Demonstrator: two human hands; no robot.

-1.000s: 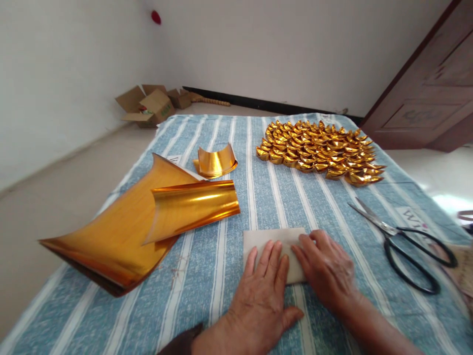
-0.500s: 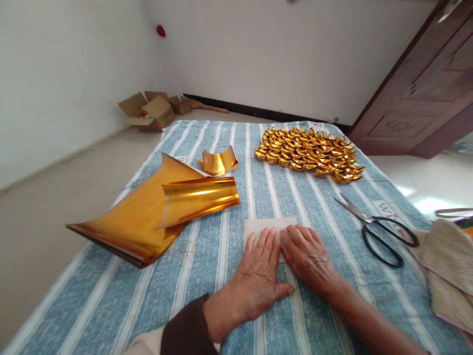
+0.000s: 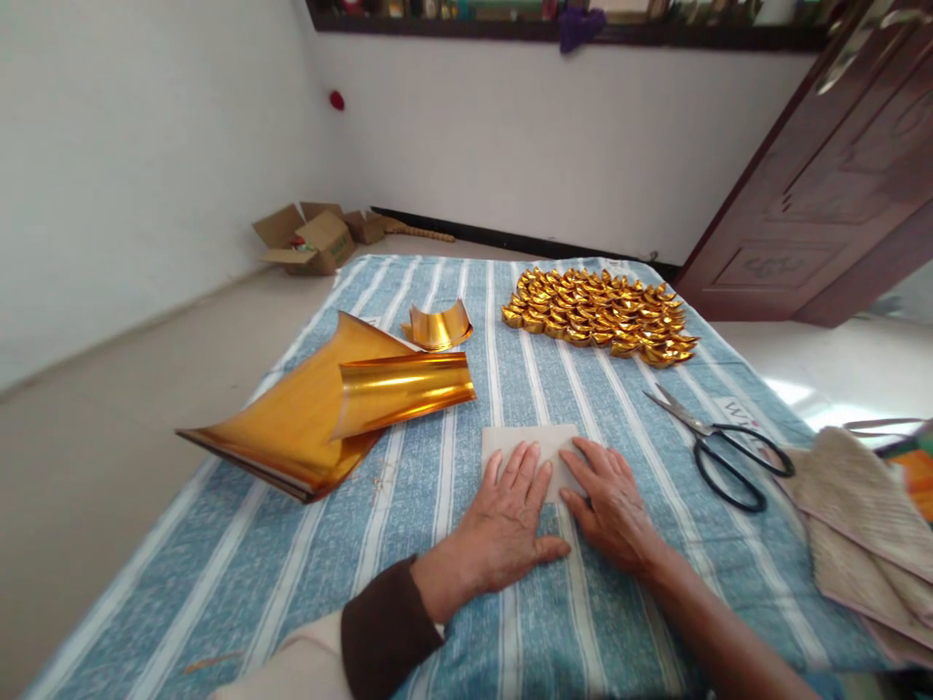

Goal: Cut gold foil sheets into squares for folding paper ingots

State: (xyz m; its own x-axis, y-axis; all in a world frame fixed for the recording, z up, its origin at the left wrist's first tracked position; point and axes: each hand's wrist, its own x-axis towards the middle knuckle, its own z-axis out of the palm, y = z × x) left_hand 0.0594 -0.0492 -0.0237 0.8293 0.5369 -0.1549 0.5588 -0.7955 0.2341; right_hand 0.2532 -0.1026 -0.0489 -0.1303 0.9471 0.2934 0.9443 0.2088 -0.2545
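A small pale sheet of paper [image 3: 526, 437] lies flat on the striped cloth. My left hand [image 3: 506, 520] rests on its lower left part, palm down, fingers stretched forward and thumb out to the side. At the sheet's right edge is my right hand [image 3: 608, 501], its fingers spread and fingertips touching the paper. Neither hand grips anything. Left of the sheet, a curled strip of gold foil paper [image 3: 408, 389] lies over larger gold foil sheets [image 3: 292, 428]. Farther back stands a small curved stack of gold foil paper [image 3: 441, 326].
Rows of folded gold foil ingots [image 3: 598, 311] cover the table's far right. Black-handled scissors [image 3: 718, 447] lie right of my hands, blades pointing away. A beige cloth [image 3: 852, 525] sits at the right edge. On the floor beyond are an open cardboard box [image 3: 321, 243] and a wooden door [image 3: 809, 194].
My right hand has shifted slightly right, and its fingers have spread, uncovering more of the paper. My left hand stays on the sheet. The view has tilted up, showing a shelf.
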